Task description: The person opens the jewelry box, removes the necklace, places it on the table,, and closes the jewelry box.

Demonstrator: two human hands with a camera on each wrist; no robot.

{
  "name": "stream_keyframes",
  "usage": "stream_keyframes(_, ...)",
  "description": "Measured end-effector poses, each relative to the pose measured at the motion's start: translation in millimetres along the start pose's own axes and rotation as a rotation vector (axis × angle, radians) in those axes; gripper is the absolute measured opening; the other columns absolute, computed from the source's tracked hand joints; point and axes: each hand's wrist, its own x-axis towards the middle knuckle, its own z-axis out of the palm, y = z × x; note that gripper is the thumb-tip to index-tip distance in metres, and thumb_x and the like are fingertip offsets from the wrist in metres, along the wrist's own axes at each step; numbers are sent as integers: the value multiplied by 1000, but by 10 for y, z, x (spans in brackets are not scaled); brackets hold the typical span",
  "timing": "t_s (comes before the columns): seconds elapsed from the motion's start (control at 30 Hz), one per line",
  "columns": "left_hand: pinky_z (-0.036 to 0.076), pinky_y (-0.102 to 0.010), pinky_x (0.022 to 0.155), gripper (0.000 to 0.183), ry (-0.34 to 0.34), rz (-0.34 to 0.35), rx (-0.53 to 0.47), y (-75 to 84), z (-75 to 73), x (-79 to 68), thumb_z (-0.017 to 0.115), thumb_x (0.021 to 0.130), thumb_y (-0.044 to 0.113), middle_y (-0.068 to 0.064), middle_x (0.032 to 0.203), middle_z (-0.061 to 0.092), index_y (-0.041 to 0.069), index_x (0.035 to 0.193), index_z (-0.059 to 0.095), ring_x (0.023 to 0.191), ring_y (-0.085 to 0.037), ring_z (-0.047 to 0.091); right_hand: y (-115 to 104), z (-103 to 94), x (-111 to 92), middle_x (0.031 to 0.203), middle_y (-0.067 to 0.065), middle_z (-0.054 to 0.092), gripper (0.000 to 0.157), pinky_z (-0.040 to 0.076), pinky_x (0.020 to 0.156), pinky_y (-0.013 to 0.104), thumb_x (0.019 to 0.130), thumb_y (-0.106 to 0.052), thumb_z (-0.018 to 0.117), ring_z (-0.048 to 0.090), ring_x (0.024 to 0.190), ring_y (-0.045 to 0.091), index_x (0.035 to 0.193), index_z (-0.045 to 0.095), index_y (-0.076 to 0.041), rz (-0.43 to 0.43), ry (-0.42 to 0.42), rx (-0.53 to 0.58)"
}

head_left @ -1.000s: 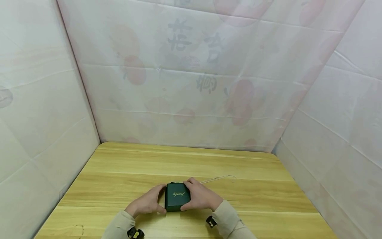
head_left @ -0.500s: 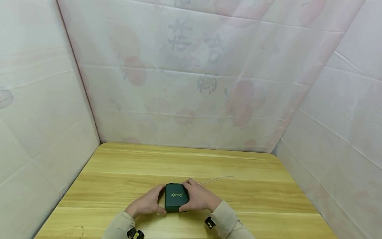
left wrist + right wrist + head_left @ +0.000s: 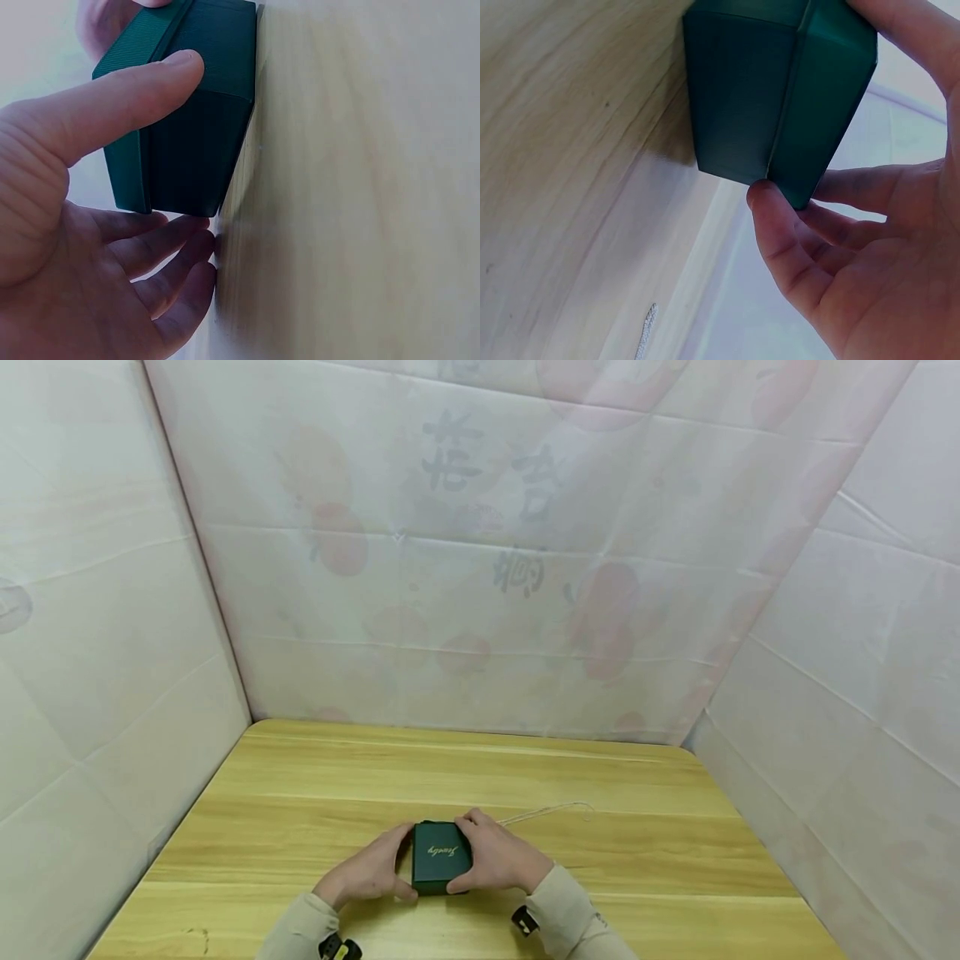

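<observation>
A dark green jewelry box [image 3: 441,852] with gold lettering on its lid sits on the wooden table, between both hands. My left hand [image 3: 369,864] spans its left side, thumb at the near face and fingers toward the back. In the left wrist view, that thumb lies across the near face of the box [image 3: 199,142]. My right hand [image 3: 501,853] grips the right side, with thumb near and fingers at the far edge. The right wrist view shows fingertips at the lid [image 3: 821,97], along the seam. The lid looks down on the base. The inside is hidden.
A thin pale chain [image 3: 551,809] lies on the table [image 3: 637,860] behind and right of the right hand; its silvery end [image 3: 646,330] shows in the right wrist view. Pale printed cloth walls [image 3: 465,610] enclose the back and both sides.
The jewelry box has shifted slightly left toward the left hand, and my right hand has moved left with it. My left hand has stayed nearly still.
</observation>
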Motion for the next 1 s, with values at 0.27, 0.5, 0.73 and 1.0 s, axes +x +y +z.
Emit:
stream_keyframes(0.27, 28, -47, 92, 94, 1, 8, 2, 12, -3, 1, 80, 58, 21, -10, 126, 38, 4, 133, 27, 115, -29, 36, -23, -12, 0, 120, 4, 39, 96, 43, 78, 31, 61, -67, 61, 47, 97, 13, 132, 38, -5, 0, 2, -7)
stream_keyframes(0.5, 27, -48, 92, 98, -6, 10, -13, 23, -4, -15, 80, 59, 26, -13, 129, 35, 1, 135, 22, 117, -30, 34, -36, -12, -1, 120, 4, 40, 95, 43, 78, 31, 62, -65, 62, 47, 97, 13, 132, 38, -4, -2, 9, -11)
stream_keyframes(0.73, 26, -49, 93, 105, -6, 26, -14, 25, 5, -27, 76, 64, 37, -19, 133, 29, -5, 137, 12, 120, -30, 30, -40, -4, -10, 119, 5, 40, 95, 43, 78, 31, 62, -62, 64, 46, 95, 13, 131, 38, -4, -12, 18, -12)
stream_keyframes(1.0, 26, -49, 92, 103, -5, 19, -18, 36, 2, -21, 75, 65, 37, -18, 132, 30, -4, 137, 13, 119, -30, 30, -34, 4, -9, 120, 5, 40, 95, 43, 79, 31, 62, -62, 65, 47, 96, 13, 132, 37, -4, -8, 19, -14)
